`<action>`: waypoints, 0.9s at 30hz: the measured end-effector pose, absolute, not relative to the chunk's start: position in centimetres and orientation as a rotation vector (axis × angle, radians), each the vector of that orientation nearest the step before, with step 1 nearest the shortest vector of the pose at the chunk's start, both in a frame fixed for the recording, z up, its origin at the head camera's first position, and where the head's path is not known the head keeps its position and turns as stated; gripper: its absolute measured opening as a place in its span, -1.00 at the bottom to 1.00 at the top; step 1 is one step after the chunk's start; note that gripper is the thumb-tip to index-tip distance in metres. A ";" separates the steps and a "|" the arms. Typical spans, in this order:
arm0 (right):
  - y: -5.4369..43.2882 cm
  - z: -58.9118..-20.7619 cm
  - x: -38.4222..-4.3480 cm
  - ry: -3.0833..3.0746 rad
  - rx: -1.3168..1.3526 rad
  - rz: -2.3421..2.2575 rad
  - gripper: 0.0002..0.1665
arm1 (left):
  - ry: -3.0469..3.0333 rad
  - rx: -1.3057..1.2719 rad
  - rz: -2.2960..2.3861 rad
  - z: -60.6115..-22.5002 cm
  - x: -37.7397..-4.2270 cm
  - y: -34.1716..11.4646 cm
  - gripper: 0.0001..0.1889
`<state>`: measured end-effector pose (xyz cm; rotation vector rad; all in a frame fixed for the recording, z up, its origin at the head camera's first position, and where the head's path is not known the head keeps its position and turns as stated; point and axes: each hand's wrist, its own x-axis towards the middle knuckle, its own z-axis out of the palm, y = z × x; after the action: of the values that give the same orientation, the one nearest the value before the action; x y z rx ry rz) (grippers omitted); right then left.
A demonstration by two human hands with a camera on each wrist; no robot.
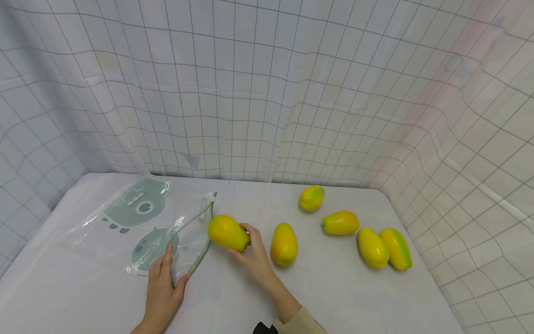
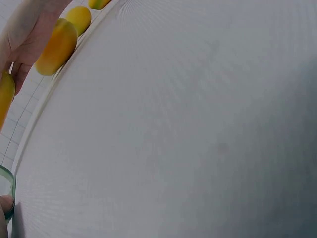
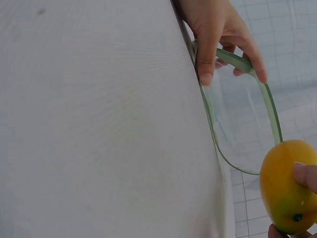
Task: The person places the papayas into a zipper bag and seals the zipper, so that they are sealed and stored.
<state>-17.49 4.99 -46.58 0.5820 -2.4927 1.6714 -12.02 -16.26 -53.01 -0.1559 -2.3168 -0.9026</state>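
In the head view, my right hand (image 1: pixel 254 257) grips a yellow papaya (image 1: pixel 225 232) by its narrow stem end, just above the table. The fruit's broad end points left, beside the mouth of a clear plastic bag (image 1: pixel 193 243) with green edging and printed green cartoon figures. My left hand (image 1: pixel 163 283) holds the near part of that mouth, its thumb and fingers spread along the green rim. The right wrist view shows the rim (image 3: pixel 271 106) standing apart in a loop, with the left hand (image 3: pixel 223 37) on its top end and the papaya (image 3: pixel 290 186) by its lower end.
Another papaya (image 1: pixel 284 245) lies just right of my right hand. Several more lie farther right, among them one at the back (image 1: pixel 311 198) and two touching near the right edge (image 1: pixel 373 248). Gridded white curtains (image 1: pixel 233 116) surround the white table (image 1: pixel 333 297).
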 end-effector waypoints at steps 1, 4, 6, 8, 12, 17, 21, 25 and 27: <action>4.8 -47.3 -17.8 -2.494 0.607 1.667 -0.28 | -2.321 -0.155 -0.903 -53.0 -12.0 -16.3 0.10; 4.3 -48.2 -18.4 -2.504 0.682 1.640 -0.29 | -2.331 -0.148 -0.911 -52.9 -12.0 -16.2 0.10; 3.9 -48.3 -18.6 -2.520 0.717 1.624 -0.29 | -2.332 -0.148 -0.911 -52.9 -12.0 -16.2 0.10; 3.4 -48.4 -18.7 -2.536 0.755 1.597 -0.29 | -2.327 -0.149 -0.908 -52.9 -12.0 -16.2 0.10; 2.6 -48.5 -19.1 -2.591 0.761 1.580 -0.27 | -2.312 -0.153 -0.903 -52.9 -12.1 -16.2 0.10; 1.5 -48.8 -19.7 -2.613 0.768 1.566 -0.26 | -2.306 -0.161 -0.906 -52.8 -12.1 -16.3 0.09; 0.7 -49.1 -20.0 -2.601 0.789 1.527 -0.27 | -2.305 -0.169 -0.898 -52.8 -12.1 -16.3 0.09; 0.2 -49.2 -20.2 -2.614 0.768 1.514 -0.27 | -2.310 -0.173 -0.895 -52.8 -12.0 -16.3 0.11; -0.1 -49.2 -20.4 -2.623 0.751 1.520 -0.26 | -2.313 -0.170 -0.896 -52.7 -12.0 -16.3 0.11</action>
<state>-20.36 -0.08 -49.25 0.7510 -2.6231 1.5203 -11.99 -16.30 -52.72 -0.1702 -2.3130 -0.8964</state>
